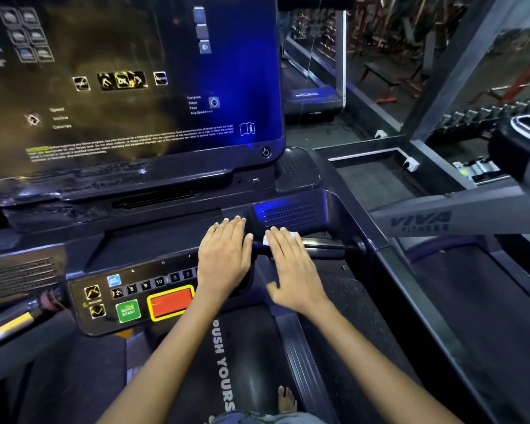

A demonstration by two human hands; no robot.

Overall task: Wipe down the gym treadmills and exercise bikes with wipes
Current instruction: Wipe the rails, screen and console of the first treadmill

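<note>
I stand on a dark treadmill whose console [129,191] fills the left of the head view. My left hand [225,255] lies flat with straight fingers on the right end of the button panel [135,296]. My right hand [294,267] presses a white wipe [292,235] with straight fingers onto the black handlebar [322,244] beside the perforated speaker grille [289,214]. Only a small edge of the wipe shows past the fingertips.
The large screen [120,84] rises right behind the hands. A grey Viva Fitness arm [441,221] of the neighbouring machine crosses at the right. The belt [224,356] runs below, with my bare foot [286,399] on it. Dumbbell racks [484,117] and another treadmill [306,90] stand beyond.
</note>
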